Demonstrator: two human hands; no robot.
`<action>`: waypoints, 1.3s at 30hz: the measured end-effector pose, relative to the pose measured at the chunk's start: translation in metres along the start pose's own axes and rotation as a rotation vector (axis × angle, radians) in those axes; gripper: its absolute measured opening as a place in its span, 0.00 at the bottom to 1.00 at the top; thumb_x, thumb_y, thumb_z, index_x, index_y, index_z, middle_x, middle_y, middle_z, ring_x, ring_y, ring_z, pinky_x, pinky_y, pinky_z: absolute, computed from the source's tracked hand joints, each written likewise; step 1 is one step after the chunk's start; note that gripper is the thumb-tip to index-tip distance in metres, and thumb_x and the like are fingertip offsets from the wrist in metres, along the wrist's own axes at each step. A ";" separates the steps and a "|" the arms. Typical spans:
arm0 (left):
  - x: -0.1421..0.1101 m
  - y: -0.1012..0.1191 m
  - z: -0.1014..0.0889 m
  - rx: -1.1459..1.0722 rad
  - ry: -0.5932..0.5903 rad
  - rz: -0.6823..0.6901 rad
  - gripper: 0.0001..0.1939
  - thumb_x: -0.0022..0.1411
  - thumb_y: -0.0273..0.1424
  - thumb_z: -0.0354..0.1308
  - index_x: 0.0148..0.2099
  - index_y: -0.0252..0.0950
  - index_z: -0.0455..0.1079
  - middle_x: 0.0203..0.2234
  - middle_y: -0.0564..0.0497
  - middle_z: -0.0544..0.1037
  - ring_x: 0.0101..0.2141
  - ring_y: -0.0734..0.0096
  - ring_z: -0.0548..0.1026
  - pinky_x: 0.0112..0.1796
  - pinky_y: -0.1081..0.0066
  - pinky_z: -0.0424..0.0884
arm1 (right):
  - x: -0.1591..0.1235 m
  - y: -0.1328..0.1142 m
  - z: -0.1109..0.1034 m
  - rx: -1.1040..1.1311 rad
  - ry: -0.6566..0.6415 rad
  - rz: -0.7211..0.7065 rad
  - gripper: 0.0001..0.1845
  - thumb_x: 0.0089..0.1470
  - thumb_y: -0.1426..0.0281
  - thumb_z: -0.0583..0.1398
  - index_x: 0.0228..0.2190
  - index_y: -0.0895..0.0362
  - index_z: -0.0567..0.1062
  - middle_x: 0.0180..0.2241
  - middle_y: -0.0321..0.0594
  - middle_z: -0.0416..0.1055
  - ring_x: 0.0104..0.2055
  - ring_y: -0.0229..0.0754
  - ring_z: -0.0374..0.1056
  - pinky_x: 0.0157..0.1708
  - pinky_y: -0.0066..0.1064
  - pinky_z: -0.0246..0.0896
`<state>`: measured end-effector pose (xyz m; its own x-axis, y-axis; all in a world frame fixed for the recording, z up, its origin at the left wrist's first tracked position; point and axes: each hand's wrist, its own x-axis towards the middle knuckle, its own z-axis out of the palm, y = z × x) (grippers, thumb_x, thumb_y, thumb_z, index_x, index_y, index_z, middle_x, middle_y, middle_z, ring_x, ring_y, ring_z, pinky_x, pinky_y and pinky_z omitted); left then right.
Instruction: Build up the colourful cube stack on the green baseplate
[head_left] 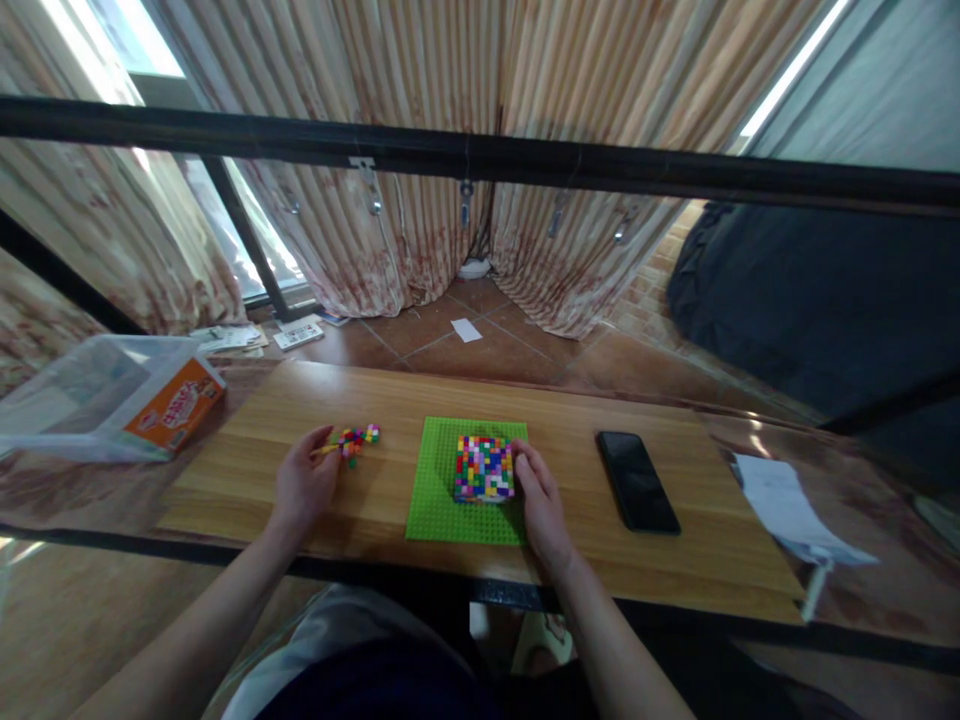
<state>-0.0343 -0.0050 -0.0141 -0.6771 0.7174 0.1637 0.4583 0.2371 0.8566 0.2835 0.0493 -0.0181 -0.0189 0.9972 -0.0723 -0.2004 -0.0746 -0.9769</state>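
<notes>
Head cam: brick block (484, 468) looks mostly built on green baseplate (435, 505), R hand (543, 500) at its right side, loose bricks (352, 443) by L hand (307, 477) unplaced; can't tell either grip.

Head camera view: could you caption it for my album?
Left hand at small colorful bricks, right hand at a multicolored brick block on a green baseplate.

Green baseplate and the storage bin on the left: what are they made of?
The green baseplate looks like opaque, dull-sheened plastic, given its regular rows of studs. The storage bin is probably smooth, clear plastic, as its walls are see-through.
</notes>
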 end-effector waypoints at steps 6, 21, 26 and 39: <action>0.018 -0.017 -0.029 0.480 -0.139 0.229 0.18 0.56 0.36 0.51 0.43 0.34 0.75 0.46 0.40 0.78 0.47 0.53 0.74 0.52 0.56 0.68 | 0.001 -0.001 0.001 -0.028 0.015 0.001 0.24 0.51 0.52 0.62 0.45 0.52 0.78 0.47 0.41 0.76 0.50 0.48 0.69 0.55 0.44 0.60; 0.013 -0.017 -0.019 0.497 -0.133 0.311 0.15 0.55 0.38 0.53 0.40 0.35 0.71 0.40 0.41 0.78 0.42 0.55 0.74 0.47 0.58 0.70 | 0.002 -0.001 0.001 0.012 0.004 0.007 0.22 0.49 0.53 0.65 0.43 0.53 0.79 0.44 0.41 0.78 0.45 0.46 0.71 0.49 0.41 0.64; 0.010 -0.011 -0.017 0.526 -0.093 0.375 0.12 0.54 0.37 0.54 0.38 0.36 0.70 0.39 0.41 0.78 0.42 0.54 0.74 0.47 0.58 0.69 | 0.003 0.000 0.001 0.002 -0.010 -0.006 0.22 0.49 0.54 0.65 0.43 0.53 0.79 0.43 0.41 0.78 0.45 0.46 0.71 0.49 0.41 0.64; -0.002 0.006 -0.016 0.473 -0.072 0.300 0.12 0.55 0.41 0.53 0.35 0.38 0.68 0.30 0.48 0.77 0.34 0.61 0.75 0.36 0.66 0.68 | 0.004 -0.001 0.002 0.012 -0.013 0.009 0.23 0.47 0.55 0.66 0.43 0.54 0.79 0.43 0.42 0.78 0.45 0.46 0.71 0.50 0.42 0.64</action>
<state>-0.0395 -0.0156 -0.0017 -0.4435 0.8379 0.3182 0.8442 0.2713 0.4622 0.2819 0.0533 -0.0168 -0.0331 0.9964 -0.0781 -0.2122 -0.0834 -0.9737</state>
